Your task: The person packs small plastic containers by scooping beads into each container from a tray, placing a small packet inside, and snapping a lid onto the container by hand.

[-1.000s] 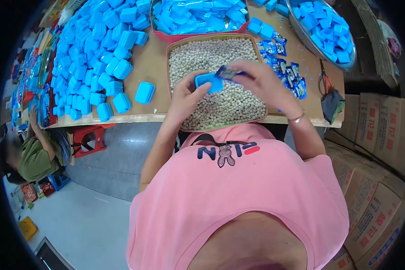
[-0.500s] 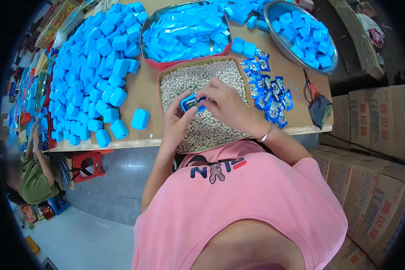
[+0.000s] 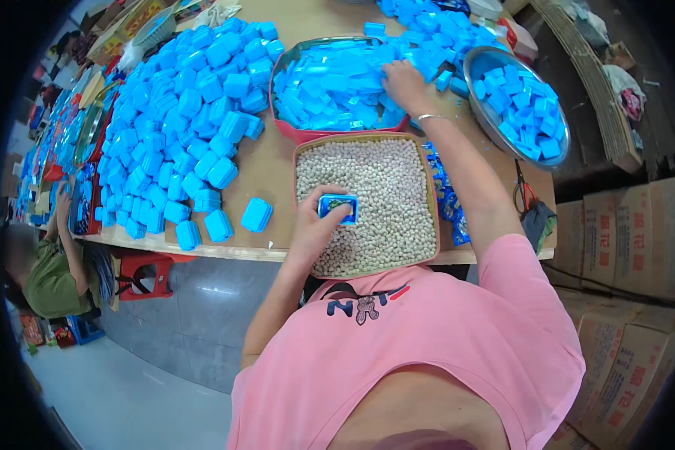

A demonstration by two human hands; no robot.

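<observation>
My left hand (image 3: 311,232) grips a small open blue plastic box (image 3: 353,214), its thumb pressing on a dark printed packet (image 3: 340,202) inside. The box is held above a tray (image 3: 432,196) full of pale round beads or beans (image 3: 386,199). My right hand (image 3: 407,88) reaches to the right side of a red tub (image 3: 283,130) heaped with flat blue plastic pieces (image 3: 326,86). Its fingers are bent down onto the pieces, and what they pinch is hidden. Printed blue packets (image 3: 450,214) lie partly behind my right forearm.
A large heap of closed blue boxes (image 3: 176,120) covers the table's left side. A metal bowl (image 3: 469,69) of blue pieces (image 3: 523,105) stands at the right, with scissors (image 3: 523,193) near the edge. Cardboard cartons (image 3: 615,240) are stacked at right. Another person (image 3: 56,281) sits at left.
My right hand has left the blue box and moved up and right to the tub of flat pieces. My left hand keeps the box over the beads. The view has shifted slightly.
</observation>
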